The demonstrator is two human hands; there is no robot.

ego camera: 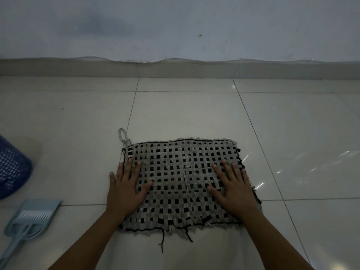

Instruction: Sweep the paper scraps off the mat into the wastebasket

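A grey and black woven mat (179, 176) lies flat on the tiled floor in the middle of the view. My left hand (125, 187) rests palm down on the mat's left edge with the fingers spread. My right hand (232, 187) lies flat on the mat's right side, fingers apart too. Neither hand holds anything. No paper scraps show on the mat. The blue perforated wastebasket (11, 168) stands at the far left edge, partly cut off.
A light blue dustpan with a small brush clipped in it (29, 219) lies on the floor at the lower left, below the wastebasket. A wall with a skirting strip (175, 69) runs across the back. Pale floor tiles (292, 143) surround the mat.
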